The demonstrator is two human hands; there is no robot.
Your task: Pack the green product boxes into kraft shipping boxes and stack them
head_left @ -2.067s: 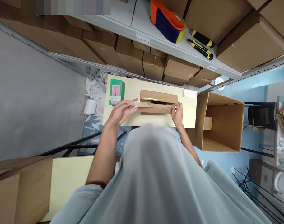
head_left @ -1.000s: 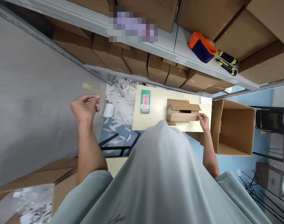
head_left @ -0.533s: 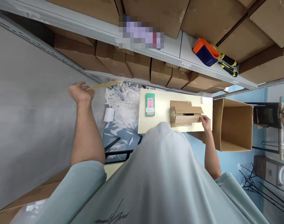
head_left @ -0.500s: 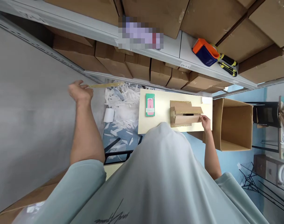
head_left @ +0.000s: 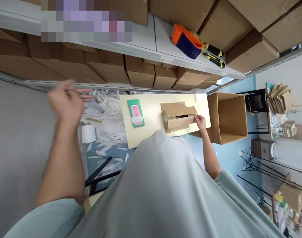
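Observation:
My left hand (head_left: 67,100) is raised at the left beside the grey wall, fingers stretched out and slightly blurred, holding nothing. Lower and to its right, a yellowish strip of tape (head_left: 93,120) shows against the white scraps. On the cream table, my right hand (head_left: 200,122) pinches the right end of a small cardboard box (head_left: 180,123). The box's flaps stand partly raised, with a dark gap between them. Left of it on the table lies a green box with a pink tumbler picture (head_left: 136,113).
A large open carton (head_left: 231,117) stands just right of the table. Above, a shelf (head_left: 163,36) holds cartons, an orange and blue tape dispenser (head_left: 187,41) and yellow-black cutters (head_left: 214,54). White scraps (head_left: 108,112) and a white roll (head_left: 88,133) are at left.
My left hand has let go of the tape strip, which is now lower, over the scraps. My right hand stays at the cardboard box. The view has swung to the right.

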